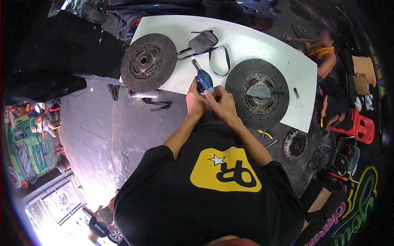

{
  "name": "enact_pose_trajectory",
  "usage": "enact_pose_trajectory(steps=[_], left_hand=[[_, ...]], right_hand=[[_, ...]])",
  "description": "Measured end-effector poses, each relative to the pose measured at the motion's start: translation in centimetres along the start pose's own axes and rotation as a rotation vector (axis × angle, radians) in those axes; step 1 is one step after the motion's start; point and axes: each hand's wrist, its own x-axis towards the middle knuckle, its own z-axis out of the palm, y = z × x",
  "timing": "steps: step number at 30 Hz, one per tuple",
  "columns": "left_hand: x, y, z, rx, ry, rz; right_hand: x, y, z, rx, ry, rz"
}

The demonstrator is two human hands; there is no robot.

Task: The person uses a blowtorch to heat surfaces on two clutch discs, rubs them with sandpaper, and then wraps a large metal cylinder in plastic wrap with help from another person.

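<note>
Just over the near edge of the white table (248, 39), I hold a blue butane torch (204, 78) in both hands, its metal nozzle pointing away from me. My left hand (195, 101) wraps around the body from the left. My right hand (223, 105) grips its near end, where a light-blue part shows by the thumb. A worn clutch disc (160, 76) lies left of the torch, overhanging the table edge. Another clutch disc (273, 80) sits close to my right hand, with a greyish translucent piece (259, 91) on its hub.
A grey pouch (203, 42) with a black strap (219, 73) lies beyond the torch. A small dark cylinder (296, 93) rests at the table's right. On the floor are yellow-handled pliers (266, 134) and a round metal part (295, 143). A person (322, 53) is beside a red chair (359, 126).
</note>
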Motion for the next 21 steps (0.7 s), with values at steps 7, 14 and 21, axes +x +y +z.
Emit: enact_pose_trajectory(steps=[7, 14, 21], left_hand=[[-1.0, 1.8, -1.1, -0.128, -0.303, -0.019], [-3.6, 2.1, -0.4, -0.133, -0.686, 0.080], [-5.6, 1.5, 0.0, -0.136, -0.720, 0.370]], right_hand=[[-1.1, 5.0, 1.5, -0.077, 0.198, -0.301], [-6.5, 7.9, 4.8, 0.376, 0.406, 0.067], [-8.3, 6.3, 3.8, 0.418, 0.557, -0.006]])
